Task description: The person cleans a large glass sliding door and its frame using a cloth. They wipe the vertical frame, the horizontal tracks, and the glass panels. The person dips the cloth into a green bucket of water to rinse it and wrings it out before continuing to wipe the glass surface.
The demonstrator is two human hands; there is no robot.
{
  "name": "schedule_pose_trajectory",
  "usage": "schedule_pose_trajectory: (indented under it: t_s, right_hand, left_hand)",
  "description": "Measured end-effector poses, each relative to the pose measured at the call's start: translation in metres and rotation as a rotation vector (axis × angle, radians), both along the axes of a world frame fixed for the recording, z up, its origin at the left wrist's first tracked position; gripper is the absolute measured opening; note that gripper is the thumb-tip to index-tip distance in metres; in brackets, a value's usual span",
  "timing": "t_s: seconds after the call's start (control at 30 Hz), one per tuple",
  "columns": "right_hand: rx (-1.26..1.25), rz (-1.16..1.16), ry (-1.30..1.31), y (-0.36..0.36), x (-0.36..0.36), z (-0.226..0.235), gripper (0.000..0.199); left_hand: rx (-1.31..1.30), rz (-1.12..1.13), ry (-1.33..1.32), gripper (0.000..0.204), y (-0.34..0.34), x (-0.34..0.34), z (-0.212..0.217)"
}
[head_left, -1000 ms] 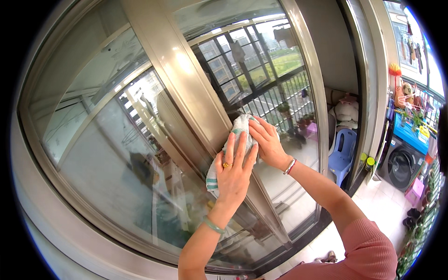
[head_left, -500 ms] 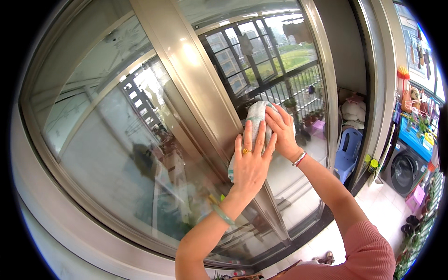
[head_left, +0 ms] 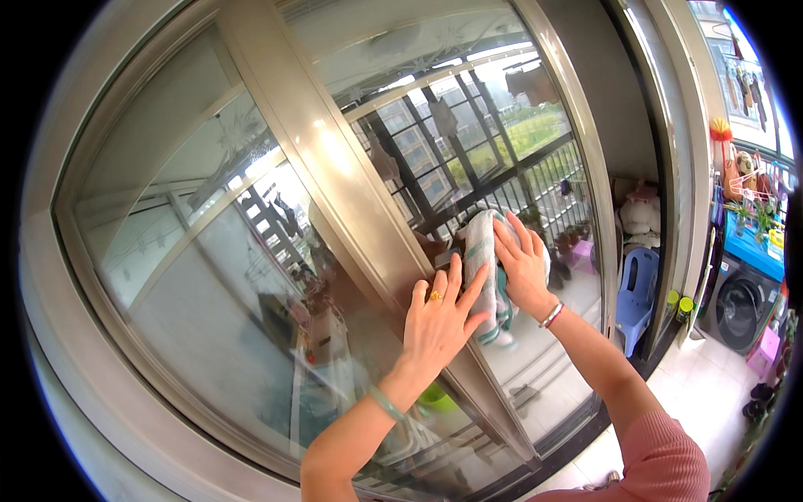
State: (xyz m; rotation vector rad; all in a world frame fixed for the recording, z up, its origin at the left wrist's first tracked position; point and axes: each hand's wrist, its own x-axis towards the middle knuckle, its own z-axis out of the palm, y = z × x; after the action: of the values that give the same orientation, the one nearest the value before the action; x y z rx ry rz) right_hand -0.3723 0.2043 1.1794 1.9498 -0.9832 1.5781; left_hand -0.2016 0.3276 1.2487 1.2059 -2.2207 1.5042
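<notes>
Two hands on glass, right hand (head_left: pixel 523 272) half-covering cloth (head_left: pixel 483 266), left hand (head_left: pixel 437 322) flat

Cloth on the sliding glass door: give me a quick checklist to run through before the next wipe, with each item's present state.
1. Right hand flat on the cloth: ok.
2. Cloth pressed against the glass pane, not dangling free: ok.
3. Left hand braced on the door frame beside the cloth, fingers spread: ok.
4. Left fingertips overlapping the cloth's edge: cannot tell.
5. Glass above the cloth free of obstacles: ok.
6. Cloth damp or dry: cannot tell.
</notes>
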Motion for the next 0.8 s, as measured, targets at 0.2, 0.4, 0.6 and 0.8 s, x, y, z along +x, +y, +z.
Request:
schedule_pose_trajectory:
  t_s: [0.2, 0.4, 0.6, 0.8]
  right_hand:
    - [0.205, 0.108, 0.105, 0.025, -0.011, 0.017, 0.073]
    - [0.211, 0.142, -0.009, 0.026, 0.014, 0.009, 0.080]
    - [0.184, 0.056, -0.144, 0.021, 0.054, 0.009, 0.082]
    - [0.101, 0.022, -0.157, 0.012, 0.068, 0.016, 0.079]
  left_hand:
    - [-0.009, -0.010, -0.003, 0.070, -0.004, 0.009, -0.001]
    - [0.072, -0.106, 0.058, 0.068, -0.001, 0.016, 0.001]
    - [0.076, -0.119, 0.045, 0.068, -0.002, 0.022, -0.003]
    - [0.011, -0.011, -0.049, 0.064, -0.001, 0.034, -0.001]
